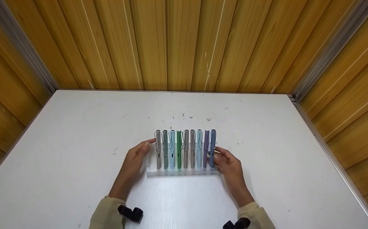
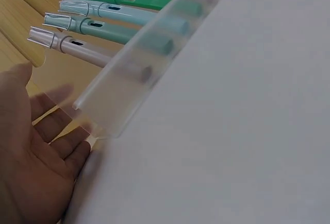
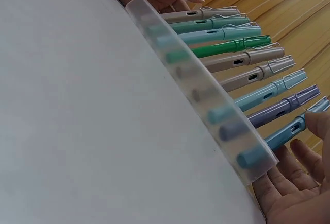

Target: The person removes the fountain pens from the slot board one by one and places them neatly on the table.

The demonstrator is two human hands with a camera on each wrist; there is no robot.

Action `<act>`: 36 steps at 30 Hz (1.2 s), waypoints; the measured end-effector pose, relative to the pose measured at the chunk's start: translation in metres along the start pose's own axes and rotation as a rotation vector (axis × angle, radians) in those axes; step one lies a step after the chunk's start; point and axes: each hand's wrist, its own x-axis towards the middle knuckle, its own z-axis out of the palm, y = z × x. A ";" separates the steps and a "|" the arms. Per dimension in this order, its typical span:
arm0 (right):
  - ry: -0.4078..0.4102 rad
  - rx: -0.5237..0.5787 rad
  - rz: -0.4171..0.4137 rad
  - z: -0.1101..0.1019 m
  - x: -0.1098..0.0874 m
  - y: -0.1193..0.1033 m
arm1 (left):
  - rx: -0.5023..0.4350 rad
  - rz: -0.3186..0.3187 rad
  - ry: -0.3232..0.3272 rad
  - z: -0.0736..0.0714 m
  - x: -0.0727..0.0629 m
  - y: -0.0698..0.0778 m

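Observation:
A clear pen stand (image 1: 182, 173) rests on the white table, its front lip holding a row of several capped pens, clips upward. At the left end is a grey-brown pen (image 1: 158, 156); a green pen (image 1: 179, 149) stands midway. My left hand (image 1: 136, 156) is at the stand's left edge, its loosely bent fingers (image 2: 51, 123) seen through the clear panel and the thumb beside the edge. On the right, my right hand (image 1: 231, 163) holds the other edge, fingers behind and thumb near the blue pen (image 3: 278, 136). The purple pen (image 3: 278, 110) sits beside that one.
The white table (image 1: 76, 152) spreads around the stand, with small dark marks (image 1: 184, 116) behind it. Yellow wood-patterned panels (image 1: 177, 44) rise at the back and both sides. A black wrist device (image 1: 131, 213) sits at the left sleeve, with another (image 1: 237, 223) at the right.

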 end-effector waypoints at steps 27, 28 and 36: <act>0.019 -0.137 -0.046 0.002 0.001 0.000 | 0.065 0.021 0.019 0.002 0.000 0.001; 0.019 -0.138 -0.045 0.002 0.000 0.000 | 0.062 0.021 0.018 0.002 0.000 0.000; 0.027 -0.111 -0.027 0.002 -0.002 0.002 | 0.078 0.017 0.018 0.000 -0.002 -0.001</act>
